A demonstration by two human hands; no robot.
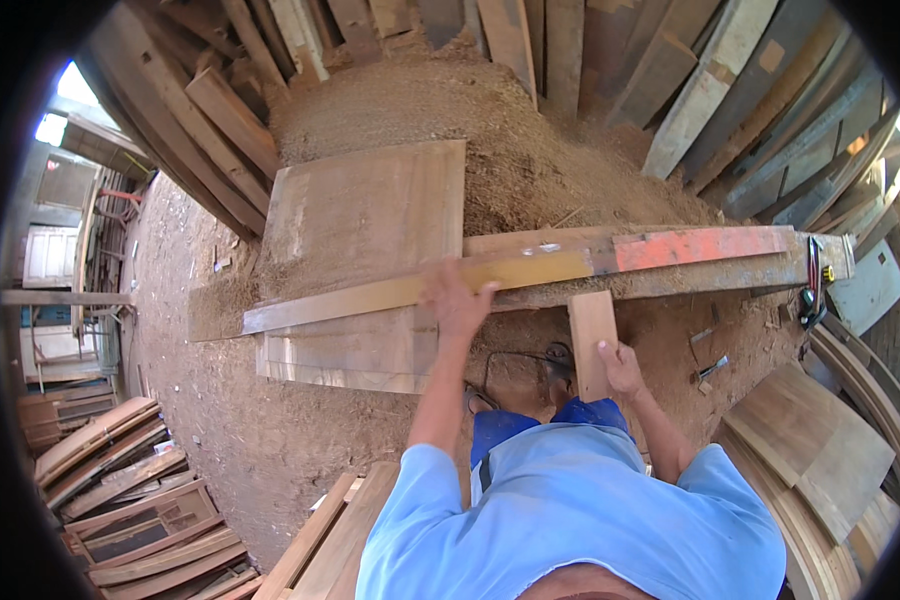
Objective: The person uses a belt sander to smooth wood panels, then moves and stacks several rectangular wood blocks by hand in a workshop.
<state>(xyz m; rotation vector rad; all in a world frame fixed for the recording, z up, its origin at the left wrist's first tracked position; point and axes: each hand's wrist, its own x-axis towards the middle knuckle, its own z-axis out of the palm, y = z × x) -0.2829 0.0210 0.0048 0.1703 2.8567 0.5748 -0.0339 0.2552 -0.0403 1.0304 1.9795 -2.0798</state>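
Observation:
A short flat wooden board is upright near my lap, with my right hand closed around its lower right edge. My left hand is over the long narrow strip, its fingers spread and slightly blurred; whether it presses on the strip I cannot tell. The strip is pale at its left end and yellowish along the middle. A red-painted stretch lies toward its right end. Under it runs a thick bench beam. Wide thin wooden panels lie beneath the strip's left half.
Sawdust and shavings heap up beyond the beam. Planks lean along the far side. Hand tools with red and black handles hang at the beam's right end. Stacked boards lie at right, more wood at lower left.

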